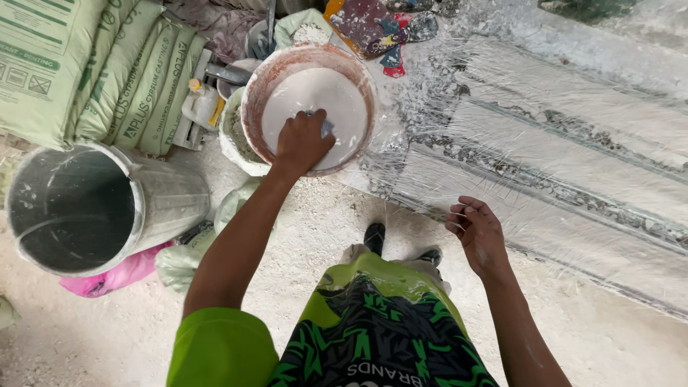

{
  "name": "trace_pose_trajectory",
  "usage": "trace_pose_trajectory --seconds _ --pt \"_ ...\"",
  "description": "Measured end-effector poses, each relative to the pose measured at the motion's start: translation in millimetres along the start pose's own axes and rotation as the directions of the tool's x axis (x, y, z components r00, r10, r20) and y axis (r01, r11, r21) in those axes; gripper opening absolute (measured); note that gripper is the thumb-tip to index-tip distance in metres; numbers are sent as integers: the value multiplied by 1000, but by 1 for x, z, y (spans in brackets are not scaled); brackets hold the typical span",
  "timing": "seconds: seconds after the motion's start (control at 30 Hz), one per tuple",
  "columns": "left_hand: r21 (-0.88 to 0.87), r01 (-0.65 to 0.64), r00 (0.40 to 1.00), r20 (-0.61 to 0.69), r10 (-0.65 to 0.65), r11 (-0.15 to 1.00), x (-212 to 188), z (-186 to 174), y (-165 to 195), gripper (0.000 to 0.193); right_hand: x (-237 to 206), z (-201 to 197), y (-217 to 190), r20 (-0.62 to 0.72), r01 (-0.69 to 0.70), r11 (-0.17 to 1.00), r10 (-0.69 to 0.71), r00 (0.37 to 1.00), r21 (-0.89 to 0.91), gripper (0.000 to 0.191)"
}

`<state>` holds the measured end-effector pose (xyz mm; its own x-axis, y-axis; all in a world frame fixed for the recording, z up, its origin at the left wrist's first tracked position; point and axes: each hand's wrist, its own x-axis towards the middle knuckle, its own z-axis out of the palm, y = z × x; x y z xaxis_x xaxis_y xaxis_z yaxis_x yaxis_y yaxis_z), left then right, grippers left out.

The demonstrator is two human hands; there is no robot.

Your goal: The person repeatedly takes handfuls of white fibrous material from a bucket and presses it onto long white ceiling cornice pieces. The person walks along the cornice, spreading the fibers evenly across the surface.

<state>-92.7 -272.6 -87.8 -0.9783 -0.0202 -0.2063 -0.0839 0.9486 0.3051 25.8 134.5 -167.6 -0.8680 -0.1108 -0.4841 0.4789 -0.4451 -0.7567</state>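
Left hand (302, 141) down in the red-rimmed basin (252, 93) of white plaster slurry (315, 93) at twelve o'clock, fingers curled shut around a small bluish tool (327, 128), probably a scraper, mostly hidden. Right hand (476, 231) hanging free at three o'clock, fingers loosely half-curled, nothing in it, just over the edge of the plastic sheeting (545, 107).

Risks, as judged from here: basin perched on a white bucket (231, 140), so a hard scrape toward the near rim likely to tip it and spill slurry onto the sheeting at one o'clock. Wet grip, so tool liable to slip under the surface. Grey metal bucket (79, 208) lying tilted at nine o'clock, gypsum sacks (93, 64) at ten: splashes possible there. Shoes (374, 236) close to the sheeting edge, slippery if stepped on.
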Motion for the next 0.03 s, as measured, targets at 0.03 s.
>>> trace_pose_trajectory --seconds 0.03 --pt "2 -1 1000 3 1 1000 13 -3 9 55 -2 -1 3 -7 -9 1000 9 1000 -7 24"
